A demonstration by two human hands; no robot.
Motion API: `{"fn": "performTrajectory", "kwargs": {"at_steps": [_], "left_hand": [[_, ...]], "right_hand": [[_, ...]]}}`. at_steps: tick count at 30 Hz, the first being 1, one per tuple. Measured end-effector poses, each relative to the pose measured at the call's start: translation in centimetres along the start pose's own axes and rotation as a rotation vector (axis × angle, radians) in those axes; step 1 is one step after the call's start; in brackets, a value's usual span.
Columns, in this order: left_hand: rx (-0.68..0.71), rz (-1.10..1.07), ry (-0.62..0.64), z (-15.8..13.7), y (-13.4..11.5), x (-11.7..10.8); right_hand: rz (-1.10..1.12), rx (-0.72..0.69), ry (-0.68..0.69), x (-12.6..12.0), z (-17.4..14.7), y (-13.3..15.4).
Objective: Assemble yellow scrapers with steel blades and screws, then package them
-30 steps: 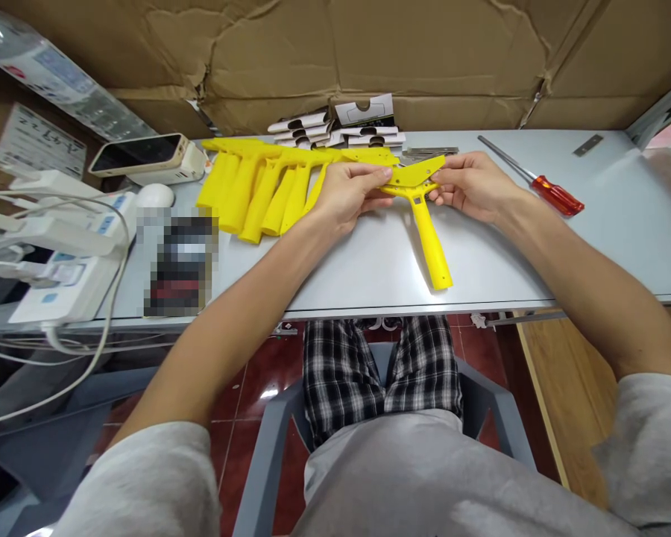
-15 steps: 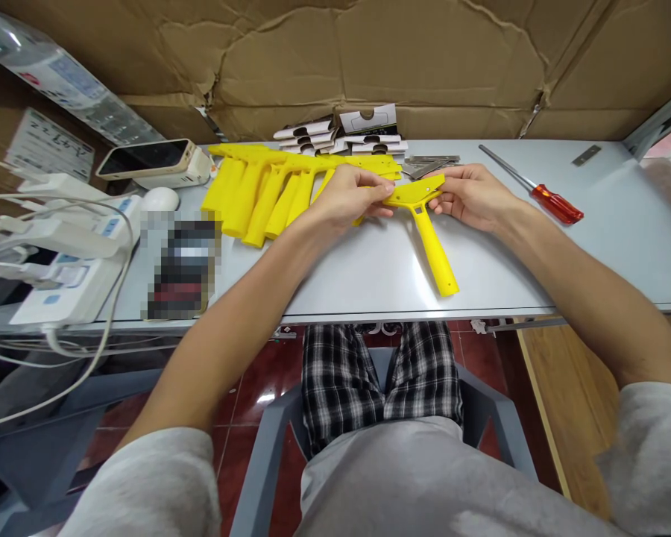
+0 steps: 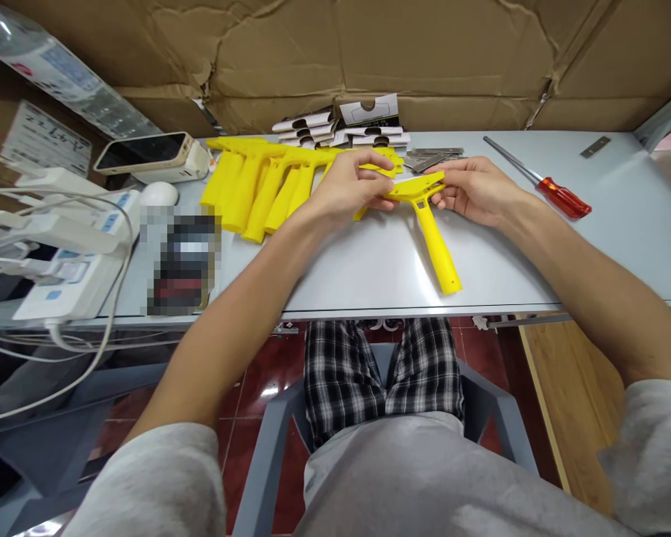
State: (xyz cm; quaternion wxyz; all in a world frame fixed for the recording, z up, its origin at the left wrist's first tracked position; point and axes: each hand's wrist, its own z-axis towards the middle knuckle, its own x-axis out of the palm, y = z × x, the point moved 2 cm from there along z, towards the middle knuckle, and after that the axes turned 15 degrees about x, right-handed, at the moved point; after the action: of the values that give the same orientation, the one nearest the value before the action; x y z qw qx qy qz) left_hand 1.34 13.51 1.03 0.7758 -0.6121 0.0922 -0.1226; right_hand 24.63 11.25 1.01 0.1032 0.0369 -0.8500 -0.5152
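Observation:
Between my two hands is a yellow plastic scraper [image 3: 437, 250], its handle slanting down toward the table's front edge. My left hand [image 3: 353, 183] is closed on the left end of its head. At the head's other end, the fingers of my right hand [image 3: 473, 188] pinch the corner. A pale strip shows along the top of the head. Several more yellow scrapers [image 3: 251, 190] lie side by side behind and left of my left hand. Flat metal blades [image 3: 433, 158] lie just beyond the scraper head.
A screwdriver with a red handle [image 3: 562, 198] and a single blade [image 3: 596, 146] lie to the right. Small white boxes [image 3: 372, 127] stand against the cardboard [image 3: 425, 60]. On the left are a phone [image 3: 142, 153], a white mouse [image 3: 159, 194] and a power strip [image 3: 72, 276] with cables.
The scraper's head has tilted a little in my hands, and a pale strip now shows along its top. Both hands keep their hold. The view has shifted slightly.

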Motion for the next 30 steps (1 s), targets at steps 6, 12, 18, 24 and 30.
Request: {"fn": "performTrajectory", "kwargs": {"at_steps": [6,12,18,24,30], "left_hand": [[0.056,0.022,0.014,0.1,0.4,-0.1],[0.094,0.072,0.082,0.1,0.0,-0.4],[0.073,0.187,0.132,-0.1,-0.4,-0.4],[0.065,0.264,0.084,-0.3,-0.9,0.1],[0.05,0.286,0.063,-0.6,-1.3,0.6]], "right_hand": [[0.002,0.008,-0.006,0.1,-0.2,0.2],[0.007,0.014,-0.004,0.4,-0.4,0.2],[-0.007,0.04,0.015,0.4,-0.3,0.2],[0.027,0.042,0.024,0.3,-0.1,0.2],[-0.033,0.011,0.049,0.3,-0.4,-0.1]]}}
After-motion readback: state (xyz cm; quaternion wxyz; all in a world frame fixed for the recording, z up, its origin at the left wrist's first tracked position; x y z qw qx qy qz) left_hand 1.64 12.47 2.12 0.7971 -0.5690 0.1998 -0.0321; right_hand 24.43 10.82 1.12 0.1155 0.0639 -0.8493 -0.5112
